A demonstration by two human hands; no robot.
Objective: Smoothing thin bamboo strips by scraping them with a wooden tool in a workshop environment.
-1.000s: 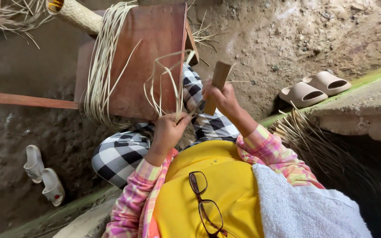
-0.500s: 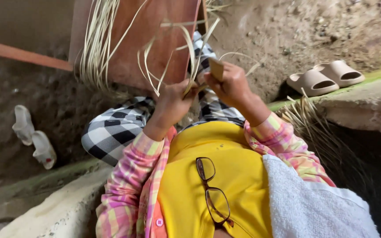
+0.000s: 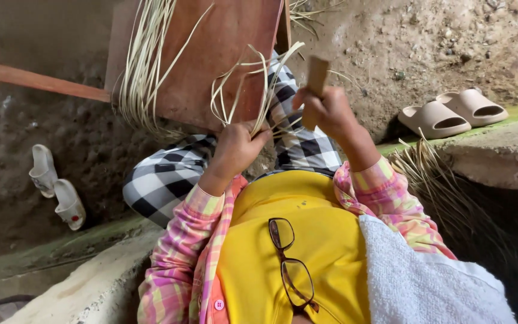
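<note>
My left hand [image 3: 235, 148] is closed around a bunch of pale straw strips [image 3: 253, 90] that fan upward in front of a reddish wooden board [image 3: 223, 54]. My right hand [image 3: 330, 111] grips a small flat wooden stick [image 3: 316, 81], held upright just right of the strips. Both hands are above my lap, over black-and-white checked trousers [image 3: 169, 174]. A larger bundle of straw [image 3: 145, 66] hangs over the board's left side.
A pair of beige sandals [image 3: 451, 114] lies on the dirt at right. White slippers [image 3: 55, 186] lie at left. Loose dry straw [image 3: 439, 180] rests on the concrete ledge [image 3: 499, 150] at right. Glasses [image 3: 292, 264] hang on my yellow shirt; a white towel [image 3: 421, 276] drapes my shoulder.
My hands moved slightly apart. The right hand lifted the stick away from the strips, which the left hand still holds. The view shifted a little.
</note>
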